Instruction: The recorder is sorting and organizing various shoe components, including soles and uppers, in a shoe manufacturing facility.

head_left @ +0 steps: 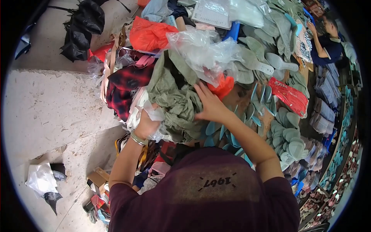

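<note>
A crumpled grey-green cloth [176,104] is heaped between my two hands. My right hand [211,105] lies against its right side, thumb and fingers spread apart. At its lower left is my left hand [147,124], with a bangle [139,138] at the wrist. Thin white plastic [155,113] and the cloth cover its fingers, so I cannot tell how they are closed. A clear plastic bag [205,50] lies just beyond the cloth, and a red-and-black checked cloth [127,87] is to its left.
Red plastic bags [148,33] lie among the heap. Grey shoe soles or insoles [288,139] are piled at the right, near a red packet [288,96]. Another person [327,42] is at the far right. A black plastic bag [83,29] lies at the far left.
</note>
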Demonstrator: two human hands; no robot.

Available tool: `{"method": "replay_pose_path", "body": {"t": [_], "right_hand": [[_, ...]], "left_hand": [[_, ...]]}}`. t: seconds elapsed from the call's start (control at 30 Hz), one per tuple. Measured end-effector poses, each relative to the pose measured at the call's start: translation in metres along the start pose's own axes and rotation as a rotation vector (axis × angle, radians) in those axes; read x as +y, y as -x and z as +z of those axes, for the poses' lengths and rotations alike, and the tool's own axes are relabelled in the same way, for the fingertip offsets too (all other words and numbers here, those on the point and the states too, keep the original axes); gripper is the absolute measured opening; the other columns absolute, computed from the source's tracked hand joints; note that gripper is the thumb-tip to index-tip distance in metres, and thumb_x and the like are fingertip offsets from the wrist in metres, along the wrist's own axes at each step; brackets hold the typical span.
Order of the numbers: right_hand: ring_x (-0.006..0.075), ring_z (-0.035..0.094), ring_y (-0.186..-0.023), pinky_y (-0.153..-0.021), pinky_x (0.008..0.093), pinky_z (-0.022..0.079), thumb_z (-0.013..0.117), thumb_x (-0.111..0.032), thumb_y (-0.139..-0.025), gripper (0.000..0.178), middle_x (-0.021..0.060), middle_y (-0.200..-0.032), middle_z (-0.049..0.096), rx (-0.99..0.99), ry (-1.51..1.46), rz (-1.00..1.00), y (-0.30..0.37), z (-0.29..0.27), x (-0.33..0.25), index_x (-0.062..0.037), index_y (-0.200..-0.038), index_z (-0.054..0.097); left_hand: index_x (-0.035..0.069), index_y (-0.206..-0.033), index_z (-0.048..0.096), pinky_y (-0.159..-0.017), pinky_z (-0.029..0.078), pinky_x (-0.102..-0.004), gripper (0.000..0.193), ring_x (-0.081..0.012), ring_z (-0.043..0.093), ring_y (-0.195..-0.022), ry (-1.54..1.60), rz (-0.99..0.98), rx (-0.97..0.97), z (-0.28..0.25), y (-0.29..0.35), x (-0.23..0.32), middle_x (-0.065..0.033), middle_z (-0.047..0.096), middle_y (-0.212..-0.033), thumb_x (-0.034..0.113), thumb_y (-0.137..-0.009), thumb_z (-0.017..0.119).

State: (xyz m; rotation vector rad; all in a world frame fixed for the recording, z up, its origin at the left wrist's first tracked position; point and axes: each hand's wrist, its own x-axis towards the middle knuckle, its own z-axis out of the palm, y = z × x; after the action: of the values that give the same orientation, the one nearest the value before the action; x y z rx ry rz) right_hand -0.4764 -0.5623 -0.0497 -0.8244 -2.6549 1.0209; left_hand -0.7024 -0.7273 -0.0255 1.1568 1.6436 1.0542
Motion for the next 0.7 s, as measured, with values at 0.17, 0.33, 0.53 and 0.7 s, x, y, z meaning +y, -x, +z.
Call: {"method": "replay_pose_path", "body": {"t": [0.17,0.33,0.53,0.7], "right_hand": [[0.0314,0.055,-0.112,-0.091,0.0347,0.044,0.071,-0.017,-0.071,0.066,0.0196,-0.121,0.057,-0.031,-0.681,-0.094,-0.057,0.047,0.027,-0.0079,-0.131,0.046],[0.0322,0.064,-0.091,-0.081,0.0368,0.047,0.066,-0.013,-0.074,0.039,0.0226,-0.096,0.065,0.006,-0.764,-0.074,-0.066,0.027,-0.022,-0.0010,-0.111,0.061],[0.0259,0.062,-0.092,-0.082,0.0341,0.047,0.064,-0.007,-0.071,0.041,0.0184,-0.098,0.066,0.139,-0.678,-0.251,-0.094,-0.066,-0.102,-0.0019,-0.112,0.062],[0.0384,0.063,-0.085,-0.079,0.0400,0.050,0.065,-0.019,-0.070,0.045,0.0235,-0.087,0.065,0.393,-0.498,-0.318,-0.152,-0.147,-0.121,-0.0044,-0.113,0.061]], "left_hand": [[0.001,-0.107,0.059,-0.080,0.047,-0.0291,0.038,-0.0154,0.061,-0.089,-0.068,-0.017,0.103,0.001,-0.012,0.023,-0.0061,0.063,-0.098,-0.005,-0.071,0.065],[0.001,-0.100,0.057,-0.074,0.047,-0.0293,0.035,-0.0155,0.059,-0.080,-0.036,0.038,0.163,-0.020,0.005,0.060,-0.0049,0.061,-0.087,-0.005,-0.066,0.065],[-0.001,-0.122,0.052,-0.091,0.044,-0.0296,0.054,-0.0171,0.056,-0.101,-0.058,0.054,0.331,-0.077,0.005,0.149,-0.0066,0.059,-0.110,0.001,-0.068,0.054],[0.006,-0.100,0.066,-0.076,0.049,-0.0306,0.021,-0.0206,0.064,-0.082,-1.279,0.421,0.201,-0.151,-0.057,0.235,-0.0096,0.068,-0.094,0.012,-0.087,0.050]]}}
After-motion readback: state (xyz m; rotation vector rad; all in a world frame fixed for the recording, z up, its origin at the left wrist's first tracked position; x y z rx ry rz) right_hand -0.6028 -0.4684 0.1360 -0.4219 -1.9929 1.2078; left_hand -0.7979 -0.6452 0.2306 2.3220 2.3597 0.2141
